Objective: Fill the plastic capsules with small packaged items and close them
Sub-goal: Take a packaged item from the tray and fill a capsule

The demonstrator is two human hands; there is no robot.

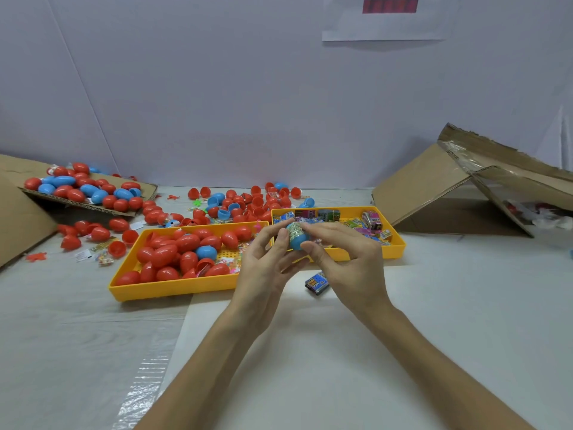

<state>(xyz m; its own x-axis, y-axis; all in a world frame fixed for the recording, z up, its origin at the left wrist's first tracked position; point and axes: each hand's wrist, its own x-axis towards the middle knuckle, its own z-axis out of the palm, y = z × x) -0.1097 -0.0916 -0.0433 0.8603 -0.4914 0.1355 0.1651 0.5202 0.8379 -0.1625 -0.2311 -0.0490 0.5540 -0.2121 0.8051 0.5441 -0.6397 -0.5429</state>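
While both hands are meeting in the air, over the spot where two yellow trays adjoin, the head view is showing the left hand (266,262) curling its thumb and fingers round a blue capsule half (297,242). The right hand (350,262) is pinching the same piece between thumb and forefinger from the other side. A packaged item (294,228) is sticking out of its open top. Below them, the left tray (173,288) is holding closed red capsules (164,254), and the right tray (398,243) is holding coloured packets (372,220). One loose packet (316,282) is lying on the table (465,305) under the right hand. Farther back, more capsules are lying scattered, and a cardboard box (428,187) is lying tipped at the right.
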